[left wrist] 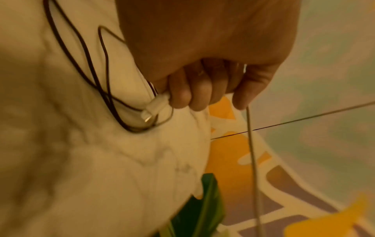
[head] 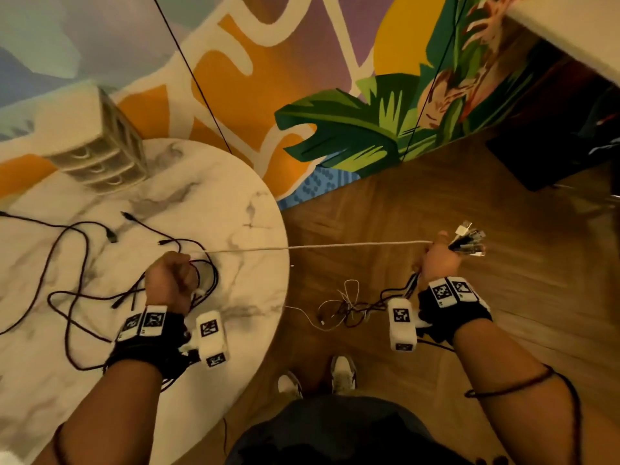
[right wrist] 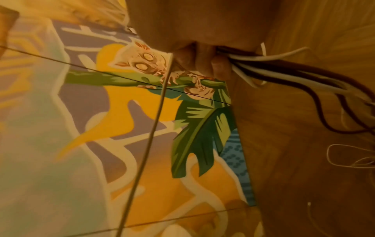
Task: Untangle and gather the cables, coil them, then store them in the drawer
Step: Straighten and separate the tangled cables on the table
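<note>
A pale braided cable (head: 352,245) runs taut between my two hands. My left hand (head: 172,280) (left wrist: 202,89) grips its end over the round marble table (head: 235,196), with the white plug (left wrist: 156,105) sticking out below the curled fingers. My right hand (head: 439,260) (right wrist: 202,62) is out over the wooden floor and holds a bundle of cables (right wrist: 284,72), their plugs (head: 469,239) fanning out past the knuckles. Their loose ends hang in a tangle (head: 345,307) toward the floor. Dark cables (head: 77,263) lie looped on the table. The small drawer unit (head: 100,142) stands at the table's far edge.
A colourful mural wall (head: 302,78) stands behind the table. Two thin black lines (head: 191,75) run slanted across it. A dark box (head: 553,156) sits on the floor at the right. My shoes (head: 342,374) are beside the table edge.
</note>
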`<state>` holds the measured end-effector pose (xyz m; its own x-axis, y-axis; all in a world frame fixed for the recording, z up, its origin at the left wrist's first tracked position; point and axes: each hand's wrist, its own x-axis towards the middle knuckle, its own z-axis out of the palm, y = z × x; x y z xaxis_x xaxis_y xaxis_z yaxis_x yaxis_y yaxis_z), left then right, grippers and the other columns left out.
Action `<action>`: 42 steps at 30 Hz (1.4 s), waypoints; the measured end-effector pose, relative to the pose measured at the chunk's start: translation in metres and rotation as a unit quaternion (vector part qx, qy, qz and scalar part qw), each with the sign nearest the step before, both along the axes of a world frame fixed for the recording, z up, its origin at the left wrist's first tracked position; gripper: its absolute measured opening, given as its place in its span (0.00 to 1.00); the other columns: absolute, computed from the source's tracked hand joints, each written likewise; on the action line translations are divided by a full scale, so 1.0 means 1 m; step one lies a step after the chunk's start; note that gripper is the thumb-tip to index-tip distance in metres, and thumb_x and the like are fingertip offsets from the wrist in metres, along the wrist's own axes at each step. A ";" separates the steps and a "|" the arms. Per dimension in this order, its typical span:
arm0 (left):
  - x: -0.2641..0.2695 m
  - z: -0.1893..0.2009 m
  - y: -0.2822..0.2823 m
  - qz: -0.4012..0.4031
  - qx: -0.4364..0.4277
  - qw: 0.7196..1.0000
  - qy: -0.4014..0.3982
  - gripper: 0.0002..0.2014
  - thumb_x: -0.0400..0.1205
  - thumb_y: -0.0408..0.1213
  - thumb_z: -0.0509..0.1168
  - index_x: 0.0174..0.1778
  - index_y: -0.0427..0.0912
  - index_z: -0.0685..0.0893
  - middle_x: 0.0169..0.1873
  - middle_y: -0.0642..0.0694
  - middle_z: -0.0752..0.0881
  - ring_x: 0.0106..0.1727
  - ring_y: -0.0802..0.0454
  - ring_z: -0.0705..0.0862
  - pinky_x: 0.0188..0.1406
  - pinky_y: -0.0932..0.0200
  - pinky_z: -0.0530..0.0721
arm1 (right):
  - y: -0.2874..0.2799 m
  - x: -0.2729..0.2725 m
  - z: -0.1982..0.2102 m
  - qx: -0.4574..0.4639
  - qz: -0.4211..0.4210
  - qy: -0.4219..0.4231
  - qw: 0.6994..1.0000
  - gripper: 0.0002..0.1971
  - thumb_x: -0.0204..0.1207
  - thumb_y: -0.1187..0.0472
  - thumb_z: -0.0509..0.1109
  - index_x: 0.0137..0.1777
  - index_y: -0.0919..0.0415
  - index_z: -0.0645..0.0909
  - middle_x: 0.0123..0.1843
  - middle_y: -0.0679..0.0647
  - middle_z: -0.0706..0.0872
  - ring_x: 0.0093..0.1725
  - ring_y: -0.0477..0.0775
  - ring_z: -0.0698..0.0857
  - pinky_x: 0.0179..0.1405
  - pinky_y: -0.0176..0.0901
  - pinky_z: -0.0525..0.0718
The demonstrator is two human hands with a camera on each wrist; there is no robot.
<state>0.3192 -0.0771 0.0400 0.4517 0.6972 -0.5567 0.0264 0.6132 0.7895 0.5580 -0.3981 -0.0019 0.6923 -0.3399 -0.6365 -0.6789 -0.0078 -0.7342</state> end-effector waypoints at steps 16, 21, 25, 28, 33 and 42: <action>0.071 -0.014 -0.144 -0.712 0.412 0.480 0.307 0.17 0.84 0.45 0.58 0.65 0.41 0.78 0.65 0.40 0.79 0.61 0.44 0.80 0.59 0.52 0.78 | -0.005 0.002 0.052 0.065 0.098 -0.103 0.988 0.17 0.81 0.45 0.62 0.34 0.52 0.68 0.24 0.45 0.70 0.22 0.47 0.69 0.21 0.40 0.68; 0.144 0.046 -0.184 -0.584 0.429 0.680 0.115 0.26 0.82 0.44 0.63 0.76 0.45 0.66 0.72 0.43 0.72 0.62 0.47 0.80 0.63 0.50 0.79 | 0.017 -0.028 0.068 0.119 0.210 -0.127 0.962 0.21 0.83 0.49 0.60 0.28 0.53 0.67 0.16 0.45 0.68 0.17 0.46 0.67 0.21 0.40 0.65; 0.160 0.037 -0.184 -0.563 0.375 0.728 0.115 0.10 0.85 0.35 0.59 0.51 0.36 0.84 0.44 0.38 0.87 0.45 0.44 0.86 0.52 0.47 0.85 | 0.017 -0.025 0.076 0.112 0.233 -0.158 0.953 0.25 0.82 0.43 0.58 0.24 0.53 0.68 0.18 0.47 0.68 0.17 0.48 0.66 0.20 0.39 0.65; 0.146 -0.002 -0.162 -0.565 0.333 0.730 0.192 0.12 0.85 0.40 0.58 0.58 0.39 0.81 0.52 0.39 0.85 0.50 0.44 0.85 0.58 0.46 0.83 | 0.008 -0.018 0.085 0.117 0.222 -0.171 0.953 0.26 0.84 0.47 0.57 0.22 0.53 0.67 0.16 0.47 0.67 0.16 0.48 0.65 0.20 0.40 0.64; 0.134 -0.032 -0.138 -0.657 0.367 0.527 0.395 0.23 0.84 0.42 0.56 0.75 0.38 0.67 0.76 0.38 0.67 0.74 0.37 0.68 0.73 0.43 0.69 | 0.008 -0.019 0.099 0.120 0.248 -0.175 0.945 0.24 0.84 0.50 0.56 0.24 0.54 0.69 0.16 0.45 0.69 0.17 0.45 0.67 0.23 0.39 0.68; 0.165 0.069 -0.194 -0.551 0.223 0.798 -0.097 0.15 0.82 0.25 0.60 0.52 0.53 0.75 0.49 0.51 0.80 0.50 0.55 0.80 0.54 0.57 0.80 | 0.039 -0.023 0.127 0.079 0.382 -0.281 0.877 0.20 0.85 0.57 0.57 0.28 0.57 0.71 0.35 0.57 0.78 0.41 0.51 0.78 0.41 0.38 0.76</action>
